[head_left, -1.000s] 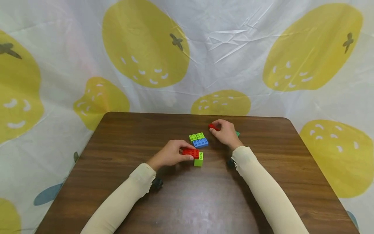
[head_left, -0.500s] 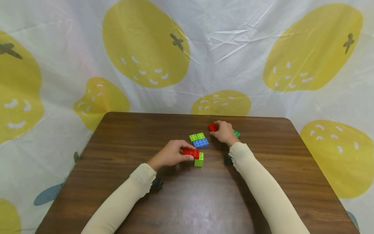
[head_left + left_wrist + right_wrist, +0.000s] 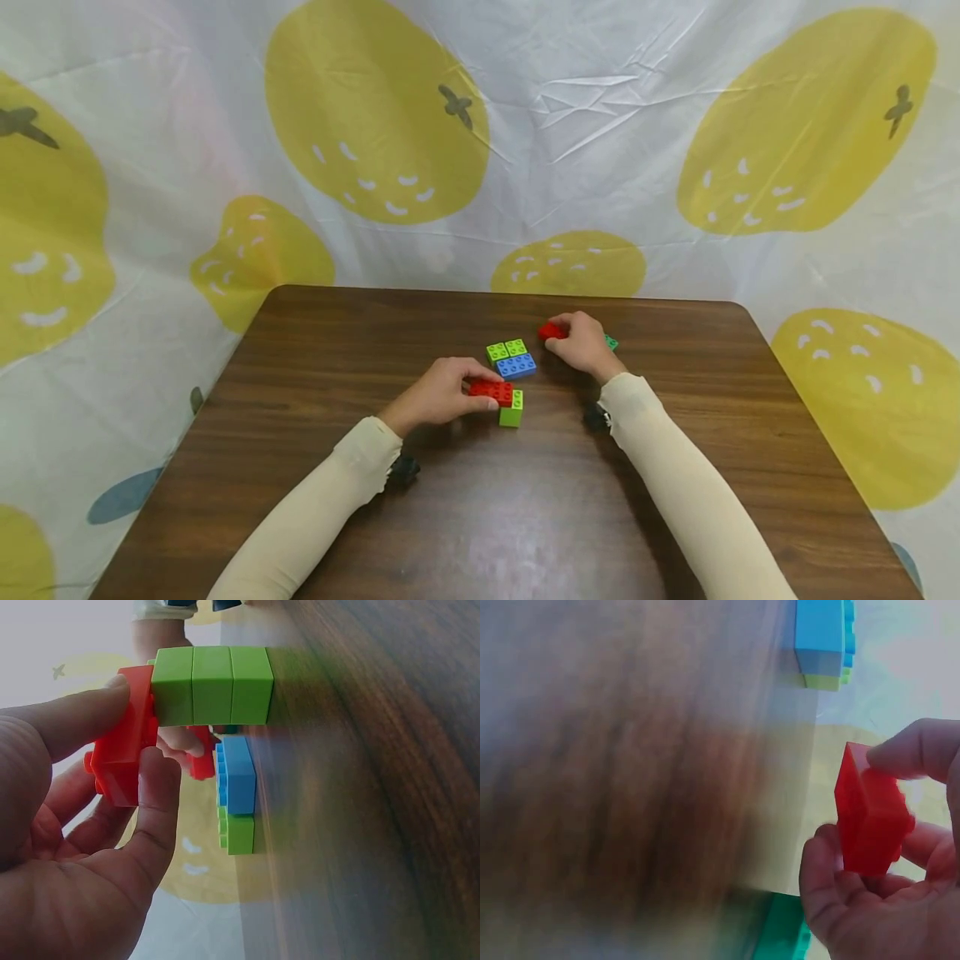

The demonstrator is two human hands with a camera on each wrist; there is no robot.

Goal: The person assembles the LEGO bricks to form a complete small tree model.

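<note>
My left hand [image 3: 441, 392] pinches a red toy building brick [image 3: 124, 739] between thumb and fingers. This brick sits on top of a short column of lime green bricks [image 3: 211, 686] and overhangs it to the left. At the far side, my right hand [image 3: 587, 343] grips a second red brick [image 3: 870, 810], thumb on one side and fingers on the other. That brick appears raised off the table in the right wrist view. A green brick [image 3: 611, 342] stands by the right hand, partly hidden behind it.
Between the hands, a blue brick [image 3: 516, 366] lies with two small lime green bricks [image 3: 506, 349] right behind it. All stand on a dark wooden table [image 3: 337, 350]. A curtain with yellow fruit prints [image 3: 375, 108] hangs beyond the back edge.
My right hand shifted slightly left, then back right, with the red brick, which now shows more between its fingers. My left hand and its column stay in place.
</note>
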